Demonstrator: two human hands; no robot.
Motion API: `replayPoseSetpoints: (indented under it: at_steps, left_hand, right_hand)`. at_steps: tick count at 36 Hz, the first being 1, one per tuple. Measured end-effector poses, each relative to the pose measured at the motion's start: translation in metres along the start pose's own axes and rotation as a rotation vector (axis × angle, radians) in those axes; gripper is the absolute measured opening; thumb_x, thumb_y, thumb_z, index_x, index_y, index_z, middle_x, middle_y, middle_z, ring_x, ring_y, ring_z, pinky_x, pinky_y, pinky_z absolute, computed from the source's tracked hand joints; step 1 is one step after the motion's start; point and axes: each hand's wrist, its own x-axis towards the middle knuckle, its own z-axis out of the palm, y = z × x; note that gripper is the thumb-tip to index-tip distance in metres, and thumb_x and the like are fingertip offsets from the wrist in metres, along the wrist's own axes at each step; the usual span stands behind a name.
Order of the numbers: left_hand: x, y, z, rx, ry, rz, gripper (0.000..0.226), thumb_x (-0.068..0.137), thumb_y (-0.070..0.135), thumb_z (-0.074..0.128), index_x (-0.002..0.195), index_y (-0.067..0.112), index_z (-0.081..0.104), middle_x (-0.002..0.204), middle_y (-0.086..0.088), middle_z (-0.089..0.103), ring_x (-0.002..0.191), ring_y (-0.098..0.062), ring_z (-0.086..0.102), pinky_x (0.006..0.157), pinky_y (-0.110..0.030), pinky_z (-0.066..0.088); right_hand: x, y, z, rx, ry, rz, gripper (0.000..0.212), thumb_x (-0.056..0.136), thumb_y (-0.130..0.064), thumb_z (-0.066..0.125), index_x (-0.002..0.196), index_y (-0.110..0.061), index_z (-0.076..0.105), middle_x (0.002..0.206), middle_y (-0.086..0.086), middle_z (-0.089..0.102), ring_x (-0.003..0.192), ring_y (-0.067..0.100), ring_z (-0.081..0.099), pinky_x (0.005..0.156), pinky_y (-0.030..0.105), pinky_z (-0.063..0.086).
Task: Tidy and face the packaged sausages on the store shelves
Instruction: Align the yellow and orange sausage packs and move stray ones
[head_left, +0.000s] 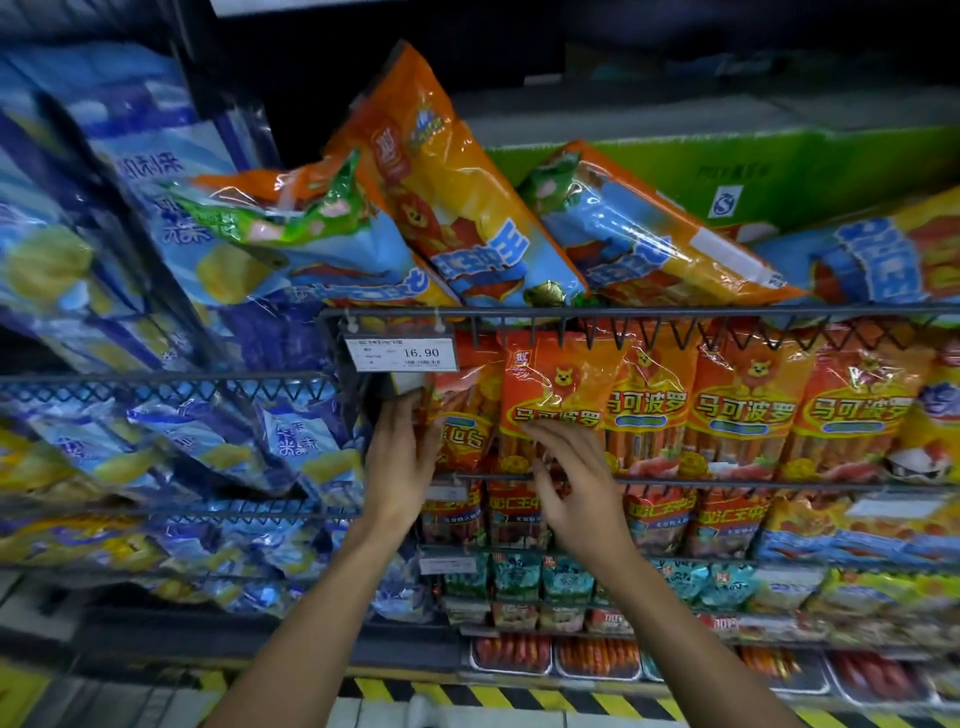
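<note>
The right hand's fingers (540, 431) lie spread and nearly straight, pressing flat on the front of an orange sausage pack (550, 395) that stands in the second wire shelf, just right of the price tag (402, 353) reading 16.90. The thumb curls below, near the shelf's lower front wire. The left hand (402, 457) sits just below the price tag, fingers (400, 410) straight, fingertips touching the edge of a darker pack turned sideways at the row's left end; I cannot tell whether it grips anything.

Right of the tag, four like packs stand upright and face out. Above the tag, loose sausage bags (457, 197) lie heaped and tilted on the top shelf (675, 310), one leaning over its front rail.

Risks, as I judge them: pushing the pressed pack could buckle its slippery film or topple neighbours, and jostling the rack might slide a heaped bag down.
</note>
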Motion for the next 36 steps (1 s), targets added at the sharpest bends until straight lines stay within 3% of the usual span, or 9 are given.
replayPoseSetpoints:
  at_steps: [6,12,15,18,23,26,31,36]
  left_hand:
    - [-0.011,-0.001,0.002,-0.028,0.093,-0.087,0.047,0.107,0.026,0.055,0.147,0.004,0.047,0.141,-0.014,0.051,0.12,-0.035,0.06,0.091,-0.052,0.055]
    - [-0.038,0.006,0.011,-0.16,0.242,0.091,0.031,0.102,0.009,0.065,0.132,0.006,0.057,0.13,-0.008,0.052,0.124,-0.031,0.056,0.104,-0.052,0.049]
    - [-0.054,0.015,0.019,-0.222,0.086,0.227,0.033,0.103,0.013,0.06,0.136,0.016,0.058,0.134,0.004,0.052,0.128,-0.02,0.056,0.108,-0.041,0.048]
    - [-0.058,0.028,0.028,-0.25,-0.115,0.18,0.05,0.104,0.015,0.06,0.15,0.028,0.046,0.141,0.01,0.051,0.129,-0.004,0.053,0.111,-0.028,0.045]
    - [-0.049,0.04,0.04,-0.193,-0.281,0.038,0.074,0.105,0.03,0.058,0.165,0.03,0.015,0.167,0.006,0.03,0.15,-0.012,0.037,0.12,-0.031,0.037]
    - [-0.042,0.046,0.043,-0.175,-0.397,0.021,0.086,0.105,0.038,0.058,0.166,0.031,-0.002,0.172,0.007,0.018,0.154,-0.016,0.031,0.117,-0.027,0.032]
    - [-0.041,0.05,0.041,-0.27,-0.313,-0.013,0.076,0.105,0.026,0.059,0.166,0.028,0.013,0.165,0.005,0.037,0.15,-0.017,0.04,0.12,-0.042,0.039]
    - [-0.041,0.05,0.042,-0.277,-0.332,0.007,0.081,0.106,0.021,0.057,0.166,0.032,0.004,0.171,0.008,0.022,0.155,-0.017,0.03,0.122,-0.046,0.035]
  right_hand:
    - [0.01,0.0,0.004,0.013,-0.054,0.064,0.048,0.098,-0.006,0.065,0.144,-0.018,0.057,0.144,-0.007,0.053,0.139,0.015,0.044,0.118,0.019,0.025]
    - [0.008,0.0,-0.001,0.049,-0.068,0.108,0.045,0.1,-0.01,0.064,0.143,-0.022,0.057,0.146,-0.014,0.051,0.141,0.006,0.041,0.117,0.015,0.023]
    - [-0.001,0.002,-0.008,0.082,0.072,0.206,0.043,0.099,-0.009,0.065,0.14,-0.025,0.06,0.143,-0.016,0.054,0.139,0.0,0.041,0.117,0.019,0.031]
    - [-0.009,0.009,-0.017,0.108,0.248,0.372,0.04,0.1,-0.015,0.066,0.139,-0.024,0.06,0.14,-0.009,0.056,0.134,0.009,0.05,0.112,0.035,0.044]
    - [-0.01,0.01,-0.026,0.096,0.2,0.49,0.045,0.1,-0.029,0.068,0.143,-0.023,0.057,0.132,-0.004,0.063,0.119,0.013,0.062,0.1,0.04,0.055]
    - [-0.009,0.006,-0.026,0.033,0.146,0.465,0.047,0.1,-0.03,0.067,0.145,-0.024,0.056,0.133,0.0,0.064,0.117,0.016,0.064,0.099,0.037,0.056]
    - [-0.012,0.0,-0.017,-0.017,0.106,0.455,0.055,0.101,-0.031,0.065,0.153,-0.022,0.049,0.144,0.001,0.054,0.13,0.019,0.053,0.106,0.037,0.05]
    - [-0.012,0.0,-0.011,-0.11,0.048,0.397,0.066,0.1,-0.038,0.066,0.159,-0.025,0.038,0.146,0.004,0.045,0.137,0.02,0.04,0.104,0.024,0.036]
